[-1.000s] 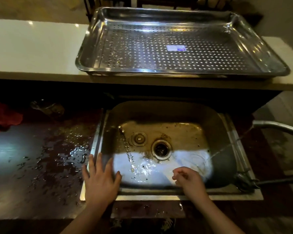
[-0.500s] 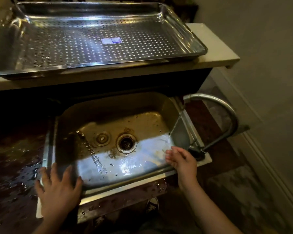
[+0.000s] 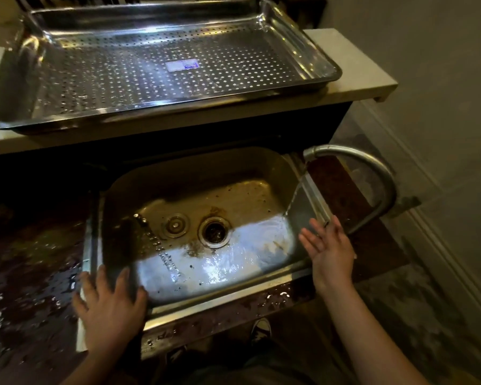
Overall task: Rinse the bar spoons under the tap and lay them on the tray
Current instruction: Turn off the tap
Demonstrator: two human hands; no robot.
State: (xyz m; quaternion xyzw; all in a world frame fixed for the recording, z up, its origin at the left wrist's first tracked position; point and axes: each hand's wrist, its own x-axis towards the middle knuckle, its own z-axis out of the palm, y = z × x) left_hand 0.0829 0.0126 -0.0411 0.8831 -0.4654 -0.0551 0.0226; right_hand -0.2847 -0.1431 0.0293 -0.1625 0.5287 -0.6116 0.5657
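Observation:
A perforated steel tray [image 3: 295,37] lies on the pale raised counter behind the sink, with only a small label on its floor. The steel sink [image 3: 195,179] below it holds a thin chain [image 3: 159,243] and a drain plug [image 3: 175,225] beside the drain; I see no bar spoon. The curved tap [image 3: 372,173] at the right pours water into the sink's right end. My left hand [image 3: 109,307] rests flat on the sink's front-left rim, fingers spread. My right hand [image 3: 331,248] hovers over the front-right corner, palm open, holding nothing.
The dark worktop [image 3: 25,273] left of the sink is wet with puddles. A pale wall and skirting board [image 3: 442,259] run along the right. A shoe [image 3: 261,329] shows on the floor below the sink's front edge.
The view has swung right, bringing the tap's arch into sight. My right hand has opened from a loose curl and shifted toward the sink's right corner. My left hand has stayed on the rim.

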